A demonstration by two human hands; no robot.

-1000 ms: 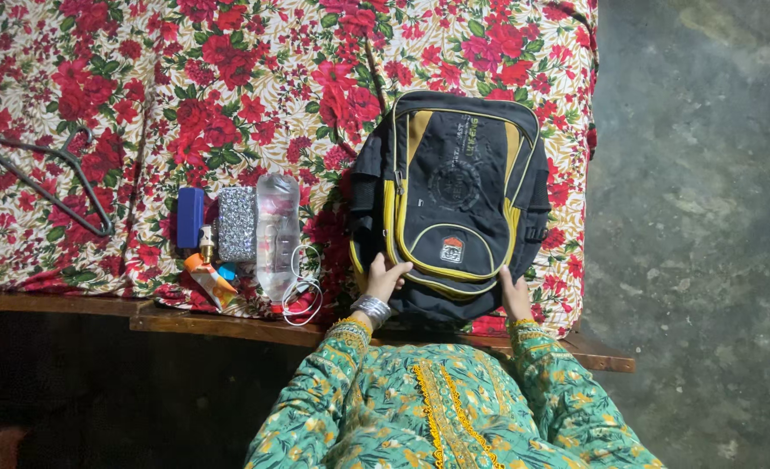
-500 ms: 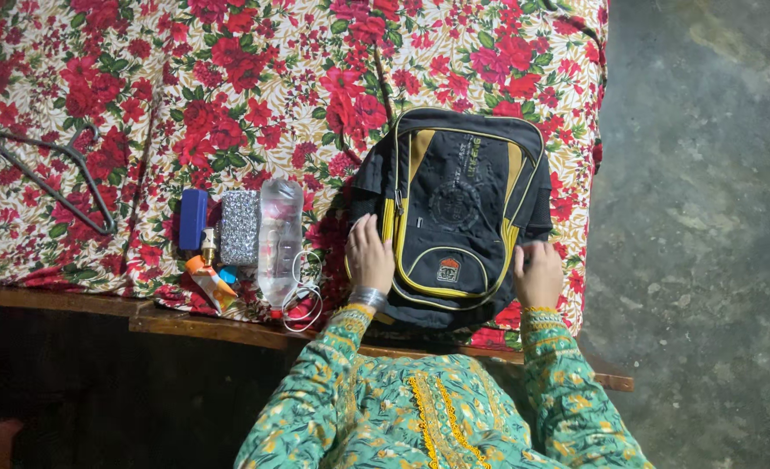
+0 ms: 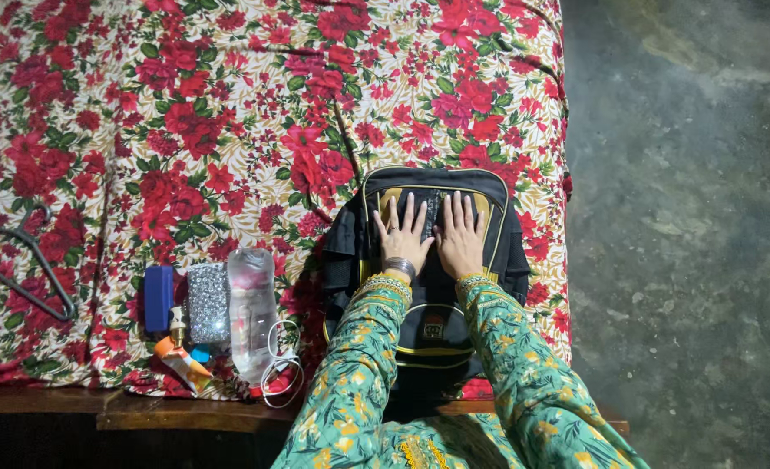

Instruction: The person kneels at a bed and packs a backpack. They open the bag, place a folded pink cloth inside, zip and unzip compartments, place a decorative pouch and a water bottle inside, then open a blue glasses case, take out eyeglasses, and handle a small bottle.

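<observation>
- Currently, both hands lie flat on a black backpack with yellow trim (image 3: 432, 326), low and right of centre in the frame, on a bed under a red floral sheet (image 3: 228, 104).
- Left hand (image 3: 402, 236): palm down on the upper panel of the backpack, fingers spread, a metal bangle at the wrist. Nothing is gripped; the hand is open and pressing or resting.
- Right hand (image 3: 459, 236): same posture, just beside the left hand, thumbs nearly touching. Also open, holding nothing.
- Both sleeves are green with a floral print and cross the lower half of the backpack.
- Backpack lies face up, its top toward the upper part of the frame and its bottom at the bed's near edge. Whether the zip is closed, I cannot tell.
- Lower left of the frame, 1 row of small items sits well apart from the hands: blue box (image 3: 158, 298), glittery silver pouch (image 3: 208, 303), clear plastic bottle (image 3: 251, 314), small orange tube (image 3: 181, 360), white cable (image 3: 282, 369).
- Far left: dark clothes hanger (image 3: 29, 278) on the sheet.
- Judgement: the step in hand looks like flattening or steadying the backpack. A next move would call for the fingers to find the zip pull or a flap edge, since neither hand has a hold now.
</observation>
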